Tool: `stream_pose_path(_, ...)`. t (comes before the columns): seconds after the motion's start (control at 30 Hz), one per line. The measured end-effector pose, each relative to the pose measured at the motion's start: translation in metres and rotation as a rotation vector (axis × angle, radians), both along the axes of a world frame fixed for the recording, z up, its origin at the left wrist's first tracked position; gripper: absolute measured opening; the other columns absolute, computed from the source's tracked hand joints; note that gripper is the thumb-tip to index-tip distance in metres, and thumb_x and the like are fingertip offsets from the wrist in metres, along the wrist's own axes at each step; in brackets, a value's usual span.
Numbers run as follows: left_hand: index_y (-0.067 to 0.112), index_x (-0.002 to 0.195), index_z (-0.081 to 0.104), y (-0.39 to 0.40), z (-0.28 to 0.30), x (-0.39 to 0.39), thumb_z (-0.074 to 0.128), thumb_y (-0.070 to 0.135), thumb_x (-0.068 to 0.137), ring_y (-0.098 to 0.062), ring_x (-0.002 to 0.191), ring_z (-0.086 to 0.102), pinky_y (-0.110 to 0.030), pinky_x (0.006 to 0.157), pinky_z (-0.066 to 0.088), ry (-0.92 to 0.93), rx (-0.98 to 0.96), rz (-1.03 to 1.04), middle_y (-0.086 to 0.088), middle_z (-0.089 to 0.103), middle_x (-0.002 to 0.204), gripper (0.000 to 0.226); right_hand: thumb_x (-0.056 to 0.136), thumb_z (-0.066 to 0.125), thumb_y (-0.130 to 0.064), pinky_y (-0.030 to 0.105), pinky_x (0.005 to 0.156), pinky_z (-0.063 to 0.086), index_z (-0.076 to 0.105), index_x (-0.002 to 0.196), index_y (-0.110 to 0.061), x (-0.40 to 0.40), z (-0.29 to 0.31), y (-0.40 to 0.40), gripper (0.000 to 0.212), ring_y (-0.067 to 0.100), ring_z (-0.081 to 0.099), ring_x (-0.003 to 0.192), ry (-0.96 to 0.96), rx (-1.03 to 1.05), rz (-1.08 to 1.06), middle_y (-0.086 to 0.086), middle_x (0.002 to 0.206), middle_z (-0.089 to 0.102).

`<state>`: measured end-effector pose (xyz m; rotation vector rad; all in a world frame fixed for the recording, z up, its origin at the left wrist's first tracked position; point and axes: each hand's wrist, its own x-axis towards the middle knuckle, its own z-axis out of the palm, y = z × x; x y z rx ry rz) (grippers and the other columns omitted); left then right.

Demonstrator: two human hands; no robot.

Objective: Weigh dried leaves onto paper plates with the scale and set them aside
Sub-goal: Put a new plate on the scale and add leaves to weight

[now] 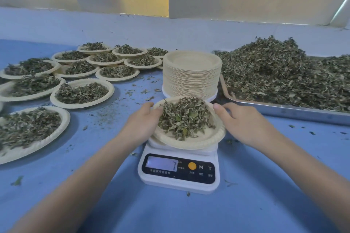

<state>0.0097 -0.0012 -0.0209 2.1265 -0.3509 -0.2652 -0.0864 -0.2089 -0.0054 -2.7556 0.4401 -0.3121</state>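
Fingers (pixel 146 107) of left hand (pixel 144 121) and right hand (pixel 244 119) curled round paper plate (pixel 204 138) | plate between them, tilted over scale (pixel 180 176) (display blurred) | leaves (pixel 184 117) heaped on it

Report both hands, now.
Left hand: grips the filled plate at its left rim.
Right hand: grips its right rim.

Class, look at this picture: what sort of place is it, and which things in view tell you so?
Probably a small workshop for portioning dried herbs or tea. Clues: a metal tray heaped with dried leaves, a digital scale, and many filled paper plates set out beside a tall stack of empty plates.
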Motion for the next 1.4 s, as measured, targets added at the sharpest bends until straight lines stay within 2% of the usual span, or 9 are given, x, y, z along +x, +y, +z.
stream_pose_path(0.1, 0.025, 0.143, 0.033, -0.008, 0.002, -0.006, 0.032, 0.043, 0.099, -0.02, 0.127, 0.04, -0.031, 0.089, 0.027, -0.004, -0.05, 0.012, 0.001, 0.041, 0.143, 0.047, 0.098, 0.025, -0.049, 0.033, 0.069, 0.036, 0.043, 0.065, -0.019, 0.002, 0.001, 0.008, 0.048, 0.028, 0.054, 0.086, -0.049, 0.053, 0.004, 0.002, 0.068, 0.052)
stream_pose_path(0.3, 0.023, 0.132, 0.046, 0.005, 0.033, -0.005, 0.038, 0.034, 0.1, -0.017, 0.117, 0.045, -0.032, 0.092, 0.031, -0.032, -0.259, 0.123, 0.001, 0.047, 0.136, 0.035, 0.1, 0.032, -0.024, 0.026, 0.05, 0.032, 0.033, 0.053, -0.017, 0.001, 0.034, 0.031, 0.048, 0.019, 0.04, 0.055, -0.132, 0.132, 0.081, 0.002, 0.053, 0.038)
stream_pose_path(0.47, 0.014, 0.12, 0.056, 0.051, 0.061, 0.02, 0.042, 0.016, 0.098, -0.022, 0.101, 0.054, -0.034, 0.089, 0.038, -0.048, -0.379, 0.281, -0.007, 0.059, 0.117, 0.026, 0.094, 0.042, -0.004, 0.02, 0.036, 0.034, 0.054, 0.078, -0.005, 0.032, 0.059, 0.062, 0.02, 0.012, 0.04, 0.039, -0.067, 0.963, 0.09, 0.006, 0.054, 0.043)
stream_pose_path(0.63, 0.008, 0.105, 0.062, 0.102, 0.078, 0.056, 0.035, -0.003, 0.093, -0.025, 0.08, 0.047, -0.038, 0.072, 0.037, 0.051, -0.411, 0.389, -0.017, 0.058, 0.094, 0.031, 0.091, 0.051, -0.002, 0.02, 0.04, 0.038, 0.059, 0.076, -0.004, 0.097, 0.067, 0.105, 0.017, 0.012, 0.045, 0.042, -0.048, 1.187, 0.133, 0.007, 0.056, 0.05)
stream_pose_path(0.73, 0.008, 0.098, 0.06, 0.128, 0.086, 0.082, 0.036, -0.002, 0.094, -0.024, 0.077, 0.046, -0.037, 0.073, 0.037, 0.071, -0.404, 0.442, -0.019, 0.057, 0.097, 0.025, 0.091, 0.058, -0.006, 0.019, 0.041, 0.042, 0.064, 0.086, 0.0, 0.145, 0.065, 0.132, 0.01, 0.012, 0.047, 0.043, -0.052, 1.236, 0.099, 0.009, 0.061, 0.054)
stream_pose_path(0.87, 0.015, 0.123, 0.05, 0.159, 0.09, 0.128, 0.038, 0.008, 0.098, -0.023, 0.067, 0.047, -0.035, 0.068, 0.043, 0.089, -0.339, 0.482, -0.015, 0.06, 0.098, 0.029, 0.088, 0.065, -0.008, 0.025, 0.05, 0.051, 0.065, 0.085, 0.0, 0.212, 0.061, 0.161, 0.009, 0.016, 0.056, 0.056, -0.063, 1.281, 0.045, 0.01, 0.071, 0.062)
stream_pose_path(1.03, 0.005, 0.091, 0.054, 0.187, 0.093, 0.192, 0.038, 0.0, 0.094, -0.024, 0.075, 0.042, -0.038, 0.072, 0.035, 0.073, -0.259, 0.499, -0.018, 0.048, 0.09, 0.016, 0.086, 0.064, 0.002, 0.037, 0.061, 0.055, 0.063, 0.094, 0.007, 0.293, 0.059, 0.188, 0.01, 0.025, 0.06, 0.067, -0.07, 1.333, 0.047, 0.019, 0.085, 0.064)
stream_pose_path(1.23, 0.002, 0.077, 0.053, 0.21, 0.079, 0.261, 0.053, -0.007, 0.086, -0.027, 0.083, 0.054, -0.043, 0.083, 0.049, 0.032, -0.103, 0.601, -0.021, 0.055, 0.089, 0.013, 0.084, 0.053, 0.014, 0.022, 0.042, 0.05, 0.052, 0.095, 0.006, 0.373, 0.05, 0.208, 0.014, 0.022, 0.054, 0.06, -0.071, 1.439, 0.049, 0.014, 0.074, 0.051)
stream_pose_path(1.4, -0.002, 0.081, 0.059, 0.218, 0.052, 0.287, 0.057, 0.002, 0.087, -0.028, 0.078, 0.056, -0.038, 0.072, 0.047, 0.026, 0.09, 0.599, -0.021, 0.059, 0.084, 0.007, 0.083, 0.055, 0.002, 0.036, 0.071, 0.052, 0.048, 0.065, -0.01, 0.409, 0.03, 0.217, 0.022, 0.024, 0.052, 0.075, 0.048, 0.956, 0.136, 0.011, 0.074, 0.05)
